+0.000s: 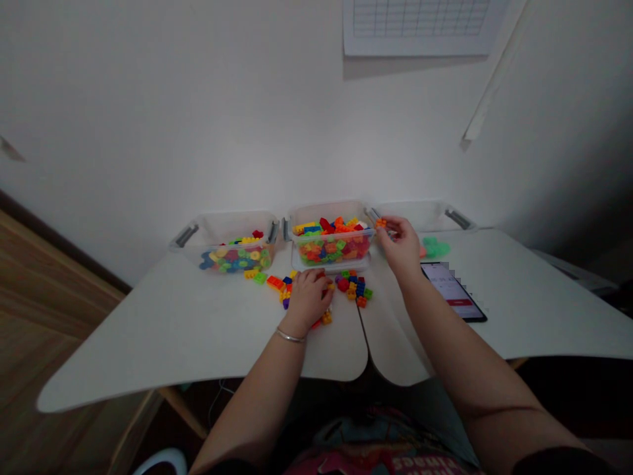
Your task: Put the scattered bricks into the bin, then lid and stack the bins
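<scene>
My right hand [401, 247] pinches a small orange toy brick [380, 223] between thumb and fingertips, beside the right handle of the middle clear bin [330, 214]. Many coloured bricks fill that bin. On the table, my left hand [309, 295] rests over a loose pile of bricks, fingers bent and thumb apart; the bricks under the palm are hidden. Left of it lie orange bricks [275, 283], and to its right a cluster with a red round piece [343, 285] and blue bricks [361, 289].
A left clear bin [217, 227] holds more coloured pieces. Another clear bin [425, 212] stands at the right, with green pieces [436, 247] near it. A phone [453, 290] lies right of my right forearm. Two white tabletops [208, 330] meet at a seam, against the wall.
</scene>
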Demonstrator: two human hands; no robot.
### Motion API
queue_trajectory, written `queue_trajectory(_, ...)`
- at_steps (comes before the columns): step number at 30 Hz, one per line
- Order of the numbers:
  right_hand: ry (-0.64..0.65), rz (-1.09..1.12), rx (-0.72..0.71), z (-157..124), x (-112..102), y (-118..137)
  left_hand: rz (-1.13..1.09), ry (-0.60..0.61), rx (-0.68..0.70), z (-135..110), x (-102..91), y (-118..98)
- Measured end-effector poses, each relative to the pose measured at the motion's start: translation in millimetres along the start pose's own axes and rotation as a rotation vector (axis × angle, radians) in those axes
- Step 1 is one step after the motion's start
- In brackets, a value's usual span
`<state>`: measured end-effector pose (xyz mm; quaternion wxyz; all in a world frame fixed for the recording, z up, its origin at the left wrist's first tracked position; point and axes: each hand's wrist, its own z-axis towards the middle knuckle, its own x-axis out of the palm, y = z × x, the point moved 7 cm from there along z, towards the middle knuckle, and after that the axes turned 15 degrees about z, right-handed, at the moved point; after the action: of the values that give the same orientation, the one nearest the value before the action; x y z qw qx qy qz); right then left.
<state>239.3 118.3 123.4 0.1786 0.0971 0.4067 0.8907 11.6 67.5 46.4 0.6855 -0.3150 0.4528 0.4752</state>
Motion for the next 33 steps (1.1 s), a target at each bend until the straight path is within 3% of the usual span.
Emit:
queue_trajectory(5, 0.091, -0.034, -0.046, 26, 32, 6, -0.016, 0.007, -0.011, 0, 2.2, 3)
queue_trajectory(10, 0.246, -0.356, -0.011, 28, 56, 1, -0.038, -0.002, -0.016, 0, 2.1, 4)
queue_trajectory(14, 0.269, -0.435, -0.002, 25, 59, 0, -0.085, -0.041, -0.013, 1, 0.5, 5)
queue_trajectory(19, 0.297, -0.341, 0.016, 24, 54, 0, -0.169, -0.119, -0.028, 2, -4.7, 7)
queue_trajectory(22, 0.255, -0.276, -0.058, 16, 44, 12, -0.174, -0.18, -0.053, 2, -16.1, 11)
queue_trajectory(27, 0.203, -0.216, -0.216, -19, 25, 33, 0.082, -0.262, -0.36, -8, -45.2, 42)
queue_trajectory(30, 0.244, -0.196, -0.247, -45, 20, 31, 0.248, -0.183, -0.528, -18, -49.1, 60)
queue_trajectory(33, 0.288, -0.2, -0.199, -65, 20, 18, 0.311, -0.039, -0.594, -25, -38.3, 72)
